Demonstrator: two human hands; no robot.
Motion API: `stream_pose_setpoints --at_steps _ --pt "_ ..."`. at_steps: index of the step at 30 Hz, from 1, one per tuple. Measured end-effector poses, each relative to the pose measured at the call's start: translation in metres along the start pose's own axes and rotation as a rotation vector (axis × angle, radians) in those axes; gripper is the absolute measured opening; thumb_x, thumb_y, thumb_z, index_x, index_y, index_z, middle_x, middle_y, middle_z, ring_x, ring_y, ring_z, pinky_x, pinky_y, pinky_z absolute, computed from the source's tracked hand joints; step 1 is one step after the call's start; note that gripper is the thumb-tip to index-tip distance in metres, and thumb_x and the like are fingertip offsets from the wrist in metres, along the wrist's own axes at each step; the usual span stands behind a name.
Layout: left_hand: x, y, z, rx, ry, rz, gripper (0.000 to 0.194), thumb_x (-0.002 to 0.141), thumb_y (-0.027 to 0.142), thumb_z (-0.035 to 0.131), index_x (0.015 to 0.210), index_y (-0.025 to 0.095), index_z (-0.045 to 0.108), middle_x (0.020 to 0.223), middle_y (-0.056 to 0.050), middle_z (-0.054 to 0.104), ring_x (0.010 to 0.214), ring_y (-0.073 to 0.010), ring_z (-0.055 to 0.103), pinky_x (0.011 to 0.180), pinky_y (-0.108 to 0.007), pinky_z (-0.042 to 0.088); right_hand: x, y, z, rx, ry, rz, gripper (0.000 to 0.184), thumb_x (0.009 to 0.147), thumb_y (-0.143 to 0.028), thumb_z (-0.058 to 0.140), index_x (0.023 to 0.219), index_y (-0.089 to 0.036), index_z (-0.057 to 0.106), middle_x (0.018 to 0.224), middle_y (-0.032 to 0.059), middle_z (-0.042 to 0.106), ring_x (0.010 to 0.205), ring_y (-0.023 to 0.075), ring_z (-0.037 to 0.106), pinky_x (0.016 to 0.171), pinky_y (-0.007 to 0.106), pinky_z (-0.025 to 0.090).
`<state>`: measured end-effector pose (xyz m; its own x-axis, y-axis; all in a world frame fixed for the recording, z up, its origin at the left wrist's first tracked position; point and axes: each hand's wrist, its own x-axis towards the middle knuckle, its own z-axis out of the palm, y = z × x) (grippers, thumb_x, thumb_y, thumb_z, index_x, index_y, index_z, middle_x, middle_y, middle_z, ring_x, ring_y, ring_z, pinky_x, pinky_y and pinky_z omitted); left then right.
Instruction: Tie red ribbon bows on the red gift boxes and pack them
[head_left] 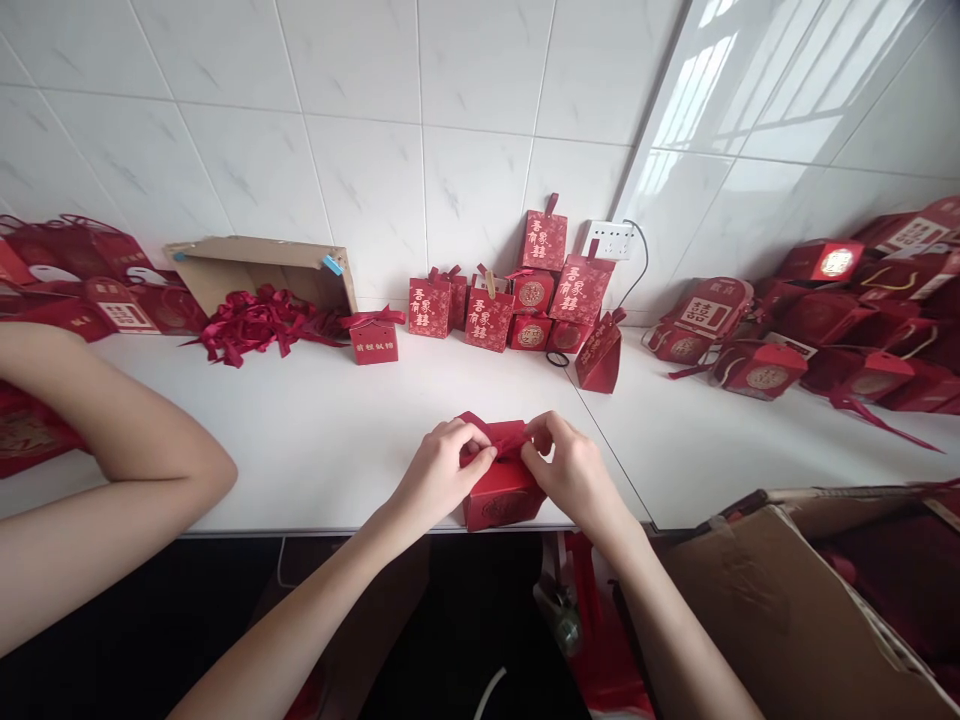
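Observation:
A small red gift box [504, 497] with a round printed emblem stands at the front edge of the white table, right before me. Across its top lies a red ribbon [508, 440], looped or gathered in the middle. My left hand [450, 455] pinches the ribbon's left part between thumb and fingers. On the other side my right hand [559, 455] is closed on the ribbon's right part, its fingertips at the box's upper right. The fingers cover part of the ribbon, and I cannot tell whether it is knotted.
Red ribbons [255, 322] spill from a cardboard box [262, 248] at the back left. Finished-looking red boxes [491, 318] stand along the wall, near a power strip [611, 240]. More are heaped right [832, 320]. An open carton [750, 590] is at lower right; another person's arm [150, 450] rests left.

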<state>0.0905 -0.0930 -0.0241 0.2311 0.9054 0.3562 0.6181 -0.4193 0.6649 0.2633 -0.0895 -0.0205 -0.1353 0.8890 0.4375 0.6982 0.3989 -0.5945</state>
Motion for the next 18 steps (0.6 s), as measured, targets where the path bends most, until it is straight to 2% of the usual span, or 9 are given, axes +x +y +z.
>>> stream_pose_setpoints --at_steps 2,5,9,14,18 --pt "0.0 -0.001 0.0 -0.002 -0.003 0.002 0.01 0.082 0.023 0.053 0.074 0.02 0.058 0.076 0.0 0.06 0.076 -0.0151 0.057 0.075 -0.029 0.046 0.002 0.002 -0.005 0.107 -0.061 0.049 0.009 0.076 -0.023 0.049 0.075 -0.02 0.058 0.073 0.0018 0.061 0.063 0.0145 0.053 0.062 0.027 0.042" --pt "0.0 -0.002 0.001 0.0 -0.004 0.004 0.011 0.082 0.023 0.052 0.074 0.02 0.058 0.076 0.0 0.06 0.076 -0.0154 0.056 0.075 -0.029 0.046 0.005 0.007 -0.014 0.268 -0.233 0.125 0.015 0.076 -0.03 0.055 0.073 -0.019 0.065 0.073 0.0012 0.065 0.06 0.0132 0.052 0.06 0.027 0.042" --pt "0.001 -0.002 0.001 -0.016 0.001 0.017 0.01 0.082 0.024 0.051 0.076 0.02 0.058 0.077 -0.001 0.061 0.077 -0.0159 0.057 0.074 -0.03 0.047 0.011 0.013 -0.019 0.555 -0.433 0.145 0.02 0.071 -0.035 0.062 0.07 -0.016 0.065 0.069 0.0026 0.065 0.063 0.014 0.056 0.059 0.027 0.043" --pt "0.0 -0.002 0.0 -0.022 -0.006 0.014 0.01 0.082 0.024 0.051 0.076 0.021 0.058 0.079 -0.001 0.061 0.077 -0.0158 0.058 0.075 -0.03 0.047 0.014 0.018 -0.016 0.707 -0.444 0.18 0.034 0.075 -0.044 0.06 0.092 -0.015 0.06 0.069 0.0017 0.063 0.066 0.0136 0.058 0.063 0.028 0.046" --pt "0.001 -0.002 0.001 -0.013 0.003 0.016 0.01 0.082 0.024 0.051 0.076 0.02 0.058 0.079 0.0 0.061 0.077 -0.0154 0.058 0.074 -0.029 0.047 0.013 0.021 -0.012 0.725 -0.426 0.168 0.032 0.075 -0.041 0.062 0.094 -0.015 0.059 0.082 0.0046 0.065 0.072 0.014 0.059 0.067 0.029 0.047"
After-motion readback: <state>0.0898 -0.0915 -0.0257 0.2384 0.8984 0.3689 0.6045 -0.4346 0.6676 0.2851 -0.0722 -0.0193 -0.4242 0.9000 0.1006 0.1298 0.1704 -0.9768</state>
